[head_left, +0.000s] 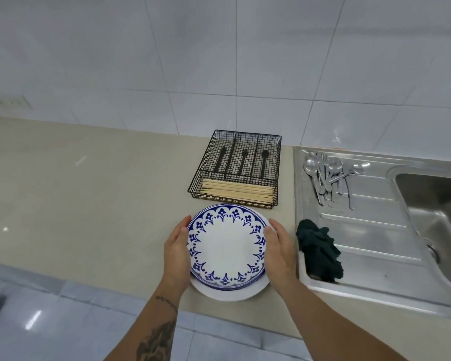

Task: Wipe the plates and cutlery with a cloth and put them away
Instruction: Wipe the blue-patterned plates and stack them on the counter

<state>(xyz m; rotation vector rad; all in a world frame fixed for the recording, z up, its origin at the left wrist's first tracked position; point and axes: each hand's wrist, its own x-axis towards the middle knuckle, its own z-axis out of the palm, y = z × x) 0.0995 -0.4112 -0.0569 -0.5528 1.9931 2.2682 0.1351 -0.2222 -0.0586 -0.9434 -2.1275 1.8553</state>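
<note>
1. 2 hands, your left hand (177, 252) and right hand (279, 248), clasp the stack of plates (227, 250) on the near counter (89, 204); fingertips are hidden beneath.
2. The lower plates' pattern is covered.
3. The cutlery (328, 175) far right on the drainboard (375, 230) blurs together; the cloth (319, 250) lies nearer.

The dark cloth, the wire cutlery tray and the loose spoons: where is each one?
dark cloth (319, 250): head view, middle of the crumpled heap.
wire cutlery tray (195, 182): head view, its left mesh wall.
loose spoons (332, 166): head view, a spoon bowl in the pile.
</note>
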